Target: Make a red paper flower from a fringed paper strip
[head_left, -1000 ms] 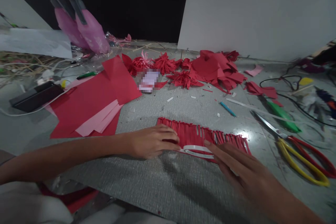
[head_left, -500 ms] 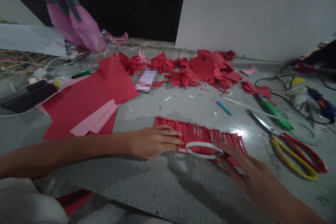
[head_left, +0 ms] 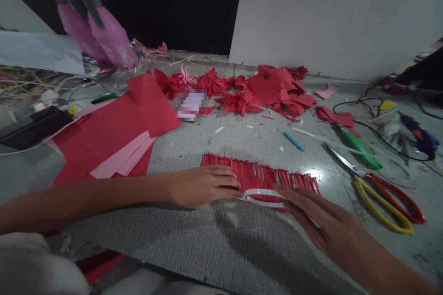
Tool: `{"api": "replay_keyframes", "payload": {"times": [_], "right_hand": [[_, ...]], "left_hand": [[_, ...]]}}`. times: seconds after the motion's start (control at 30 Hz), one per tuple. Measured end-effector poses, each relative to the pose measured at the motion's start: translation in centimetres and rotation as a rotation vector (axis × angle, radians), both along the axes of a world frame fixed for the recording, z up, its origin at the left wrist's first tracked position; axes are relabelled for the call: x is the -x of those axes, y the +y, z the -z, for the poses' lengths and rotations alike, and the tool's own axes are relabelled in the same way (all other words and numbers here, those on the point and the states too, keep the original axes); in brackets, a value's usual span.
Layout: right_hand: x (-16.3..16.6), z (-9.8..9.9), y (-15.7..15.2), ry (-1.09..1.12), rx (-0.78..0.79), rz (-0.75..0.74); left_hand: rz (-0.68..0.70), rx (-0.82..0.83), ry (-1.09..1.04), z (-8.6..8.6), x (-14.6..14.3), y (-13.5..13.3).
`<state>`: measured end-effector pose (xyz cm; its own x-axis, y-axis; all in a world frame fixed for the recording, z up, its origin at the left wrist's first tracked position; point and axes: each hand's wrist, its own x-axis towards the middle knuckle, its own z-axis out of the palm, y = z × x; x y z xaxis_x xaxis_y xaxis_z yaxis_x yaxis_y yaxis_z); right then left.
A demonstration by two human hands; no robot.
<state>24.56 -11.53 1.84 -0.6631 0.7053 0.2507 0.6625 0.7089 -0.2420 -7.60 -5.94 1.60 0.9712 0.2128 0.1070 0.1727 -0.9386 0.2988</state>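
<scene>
- On fringed red paper [head_left: 246, 173], my left hand [head_left: 200, 187] lies unclenched
- White tape roll [head_left: 262, 191] has dipped, likely easier to align
- My right hand [head_left: 332, 223]'s grip I cannot tell

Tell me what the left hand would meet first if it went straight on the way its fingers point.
Most likely the white ring, just beyond the fingertips of the left hand, with the right hand beyond that; relative heights are hard to judge.

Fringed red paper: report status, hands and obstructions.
Left hand resting on fringed red paper. Right hand holding white ring at paper's near edge. Scissors right, clear of paper.
</scene>
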Motion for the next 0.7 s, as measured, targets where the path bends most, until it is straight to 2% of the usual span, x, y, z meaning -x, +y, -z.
{"api": "replay_keyframes", "payload": {"times": [0.3, 0.53, 0.7], "right_hand": [[-0.4, -0.8, 0.0, -0.159, -0.021, -0.097], [0.2, -1.8, 0.4, -0.183, -0.003, -0.131], [0.2, -2.1, 0.3, -0.180, -0.068, -0.154]], "left_hand": [[0.050, -0.124, 0.027, 0.0, -0.1, 0.0], [0.036, -0.118, 0.012, -0.1, -0.2, 0.0], [0.025, -0.129, 0.044, -0.5, -0.4, -0.1]]}}
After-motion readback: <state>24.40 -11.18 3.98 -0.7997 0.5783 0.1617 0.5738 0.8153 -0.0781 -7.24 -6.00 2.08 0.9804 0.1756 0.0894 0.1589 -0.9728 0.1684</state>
